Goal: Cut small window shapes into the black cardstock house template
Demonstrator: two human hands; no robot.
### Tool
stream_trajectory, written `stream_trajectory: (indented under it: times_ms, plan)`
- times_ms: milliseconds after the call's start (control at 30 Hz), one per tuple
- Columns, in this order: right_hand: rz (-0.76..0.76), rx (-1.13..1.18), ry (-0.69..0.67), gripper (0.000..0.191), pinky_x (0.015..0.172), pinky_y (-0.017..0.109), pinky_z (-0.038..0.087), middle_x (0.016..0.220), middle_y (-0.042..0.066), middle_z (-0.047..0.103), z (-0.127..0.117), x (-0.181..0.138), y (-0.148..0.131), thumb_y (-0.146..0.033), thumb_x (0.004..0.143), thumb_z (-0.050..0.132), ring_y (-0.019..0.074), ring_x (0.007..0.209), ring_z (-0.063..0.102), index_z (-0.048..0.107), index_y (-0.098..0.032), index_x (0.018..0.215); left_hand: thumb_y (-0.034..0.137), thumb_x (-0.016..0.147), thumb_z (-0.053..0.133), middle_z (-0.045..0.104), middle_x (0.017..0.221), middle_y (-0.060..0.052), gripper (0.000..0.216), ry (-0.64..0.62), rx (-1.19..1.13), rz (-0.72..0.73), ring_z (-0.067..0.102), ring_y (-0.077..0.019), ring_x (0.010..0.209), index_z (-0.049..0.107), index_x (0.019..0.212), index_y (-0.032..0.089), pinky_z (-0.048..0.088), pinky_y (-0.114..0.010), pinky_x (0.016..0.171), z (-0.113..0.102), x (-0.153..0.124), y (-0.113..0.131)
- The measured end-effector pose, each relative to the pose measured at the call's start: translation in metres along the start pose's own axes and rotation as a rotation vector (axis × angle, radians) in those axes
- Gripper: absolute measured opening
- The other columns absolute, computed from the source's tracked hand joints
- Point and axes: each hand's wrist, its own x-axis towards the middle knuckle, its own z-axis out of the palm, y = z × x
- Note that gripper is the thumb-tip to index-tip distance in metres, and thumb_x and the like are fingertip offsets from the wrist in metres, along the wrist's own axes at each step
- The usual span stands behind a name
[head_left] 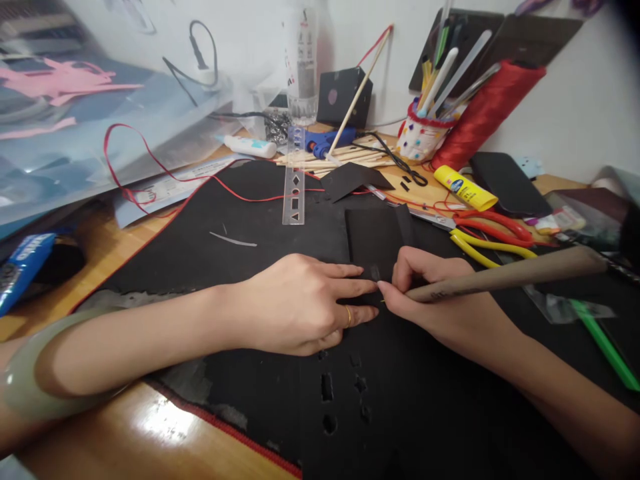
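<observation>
now pressing black card (415,393) with spread left hand (310,303), likely steadying it, and pinching long-handled tool (505,273) low with right hand (435,283)

The left hand (305,303) lies palm down, fingers (353,288) stretched toward the right hand (443,317), which curls in a pinch, thumb (400,305) foremost; both forearms (165,330) reach inward.

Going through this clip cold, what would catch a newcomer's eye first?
Probably the hands at the centre: the left hand lies with fingers extended on the black sheet, and the right hand beside it grips a long grey-brown tapered tool. Next, likely the big red spool leaning at upper right and the pale green bangle at the left edge.
</observation>
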Motion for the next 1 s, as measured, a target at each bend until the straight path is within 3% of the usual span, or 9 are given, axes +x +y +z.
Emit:
stream_trajectory:
  times_ms: [300,533,1000]
  plan:
    - [-0.075,0.059,-0.117,0.026,0.041,0.021,0.024,0.051,-0.006,0.035,-0.0007,0.0065,0.0024,-0.015,0.069,0.051,0.0065,0.047,0.03,0.029,-0.019,0.057,0.023,0.084,0.037,0.052,0.121,-0.006,0.036,0.043,0.049,0.013,0.047,-0.0229,0.113,0.051,0.117,0.019,0.047,-0.033,0.084,0.0019,-0.0009,0.0004]
    - [-0.103,0.16,-0.141,0.026,0.045,0.024,0.025,0.056,-0.005,0.035,-0.0001,0.0057,0.0066,-0.01,0.069,0.048,0.0079,0.052,0.03,0.027,-0.02,0.059,0.022,0.083,0.039,0.049,0.125,-0.004,0.037,0.051,0.065,0.018,0.046,-0.0226,0.114,0.05,0.119,0.02,0.047,-0.033,0.085,0.0041,-0.0017,0.0007]
    - [-0.145,0.133,-0.196,0.026,0.047,0.024,0.025,0.058,-0.006,0.036,-0.0027,0.0075,0.0095,-0.005,0.068,0.047,0.0072,0.054,0.031,0.026,-0.019,0.06,0.023,0.084,0.038,0.046,0.127,-0.005,0.038,0.021,0.071,0.028,0.044,-0.0237,0.116,0.048,0.121,0.018,0.047,-0.035,0.085,0.0024,-0.0028,0.0009]
